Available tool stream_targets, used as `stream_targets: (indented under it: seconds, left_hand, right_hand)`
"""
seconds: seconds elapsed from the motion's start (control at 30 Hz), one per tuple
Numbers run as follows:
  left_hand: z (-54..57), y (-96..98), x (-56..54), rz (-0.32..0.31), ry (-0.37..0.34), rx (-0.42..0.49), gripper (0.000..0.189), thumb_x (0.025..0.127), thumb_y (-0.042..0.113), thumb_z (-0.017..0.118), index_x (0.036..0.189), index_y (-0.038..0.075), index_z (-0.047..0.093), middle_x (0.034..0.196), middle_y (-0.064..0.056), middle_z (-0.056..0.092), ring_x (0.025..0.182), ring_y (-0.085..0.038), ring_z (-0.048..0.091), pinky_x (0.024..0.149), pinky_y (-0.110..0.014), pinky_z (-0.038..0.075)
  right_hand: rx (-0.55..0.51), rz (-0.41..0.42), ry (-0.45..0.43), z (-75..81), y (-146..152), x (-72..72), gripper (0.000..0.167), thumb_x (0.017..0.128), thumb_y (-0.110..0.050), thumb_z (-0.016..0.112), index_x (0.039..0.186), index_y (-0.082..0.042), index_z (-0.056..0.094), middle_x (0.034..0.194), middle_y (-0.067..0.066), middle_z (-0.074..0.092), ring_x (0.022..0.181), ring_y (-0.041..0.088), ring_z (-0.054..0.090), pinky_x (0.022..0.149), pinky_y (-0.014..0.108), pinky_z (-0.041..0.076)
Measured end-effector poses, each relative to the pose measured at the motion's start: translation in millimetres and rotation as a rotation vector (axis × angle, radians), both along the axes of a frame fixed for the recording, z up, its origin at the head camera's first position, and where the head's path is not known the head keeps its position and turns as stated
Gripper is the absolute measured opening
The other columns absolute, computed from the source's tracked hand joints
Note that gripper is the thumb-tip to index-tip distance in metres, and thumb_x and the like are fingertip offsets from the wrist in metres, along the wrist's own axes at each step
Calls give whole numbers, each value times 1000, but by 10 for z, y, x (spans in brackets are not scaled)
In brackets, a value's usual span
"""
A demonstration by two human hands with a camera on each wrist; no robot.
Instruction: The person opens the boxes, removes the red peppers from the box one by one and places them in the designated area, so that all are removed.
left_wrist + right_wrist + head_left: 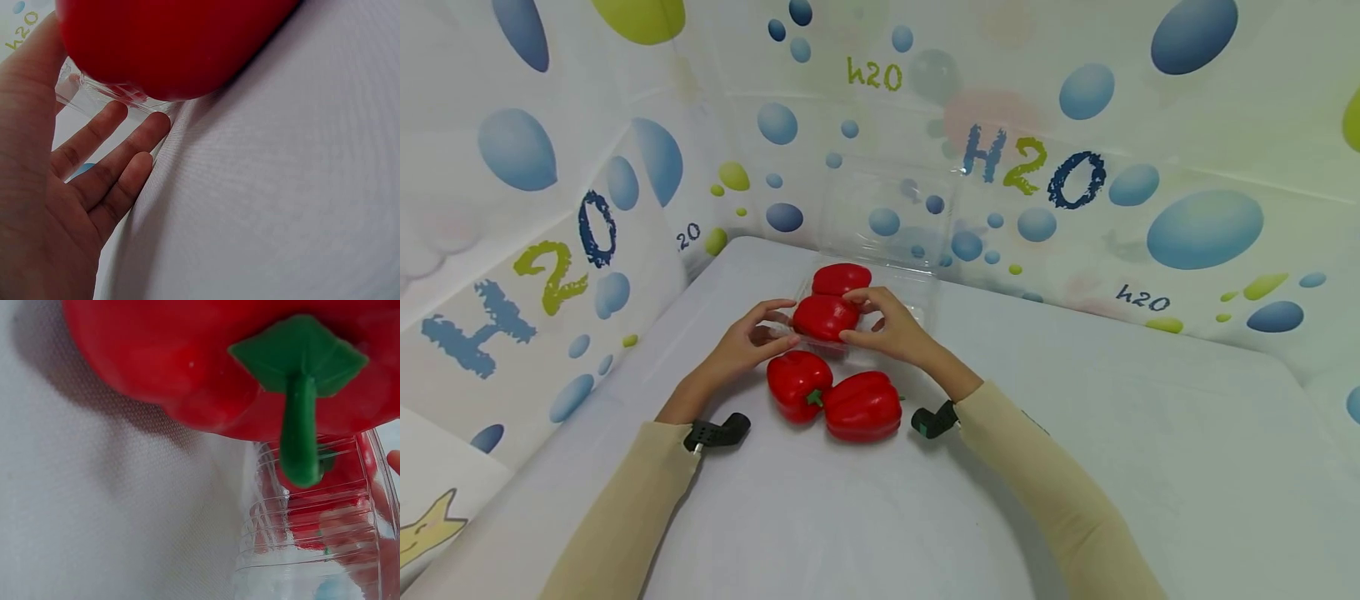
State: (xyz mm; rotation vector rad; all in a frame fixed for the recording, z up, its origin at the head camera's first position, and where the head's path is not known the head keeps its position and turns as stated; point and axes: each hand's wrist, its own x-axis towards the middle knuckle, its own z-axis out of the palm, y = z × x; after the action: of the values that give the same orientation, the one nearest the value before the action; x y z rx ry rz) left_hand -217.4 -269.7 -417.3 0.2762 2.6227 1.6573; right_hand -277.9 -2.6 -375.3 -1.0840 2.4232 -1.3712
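Observation:
A clear plastic container (pixel 917 310) stands with its lid (pixel 887 208) raised at the back. Inside its left half lie two red bell peppers, a far pepper (pixel 842 277) and a near pepper (pixel 825 318). My right hand (pixel 891 329) holds the near pepper, thumb in front and index finger over its far right side. On the left, my left hand (pixel 748 340) has loosely bent fingers (pixel 140 134) beside the container's wall, their tips right at the plastic. Closer to me, a left pepper (pixel 797 385) with a green stem and a right pepper (pixel 862 407) lie on the table.
The white-covered table (pixel 1150 442) spreads out to the right and front. A patterned sheet (pixel 1037 167) with blue drops rises behind the container and along the left side. Each wrist carries a dark camera mount.

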Motion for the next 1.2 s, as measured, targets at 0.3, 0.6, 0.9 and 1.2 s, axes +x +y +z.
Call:
stream_targets:
  seconds: [0.3, 0.6, 0.9, 1.2]
  left_hand:
    - [7, 13, 4, 3, -4, -1, 64, 92, 24, 69, 147, 21, 38, 130, -17, 53, 112, -34, 60, 90, -37, 54]
    - [56, 61, 18, 3, -9, 0, 64, 92, 21, 68, 147, 20, 38, 130, -17, 53, 111, -34, 61, 90, -35, 54]
    - [48, 58, 6, 5, -23, 0, 64, 92, 20, 68, 148, 20, 37, 132, -17, 52, 114, -35, 59, 91, -40, 54]
    - [32, 36, 14, 6, -11, 1, 64, 92, 23, 69, 148, 22, 38, 130, -15, 53, 111, -33, 60, 91, -35, 54]
  right_hand:
    - [29, -7, -11, -12, -35, -27, 63, 83, -16, 76, 138, -7, 45, 129, 15, 50, 112, 29, 56, 82, 32, 55]
    - [80, -21, -57, 5, -54, -28, 63, 84, -20, 77, 138, -9, 46, 132, 14, 49, 114, 29, 55, 85, 33, 55]
    - [56, -66, -101, 8, -99, -45, 62, 82, -18, 79, 134, -7, 48, 127, 14, 54, 112, 29, 58, 86, 32, 56]
    - [48, -71, -126, -14, -119, -62, 61, 82, -17, 79, 133, -8, 48, 126, 14, 56, 113, 29, 57, 88, 33, 55]
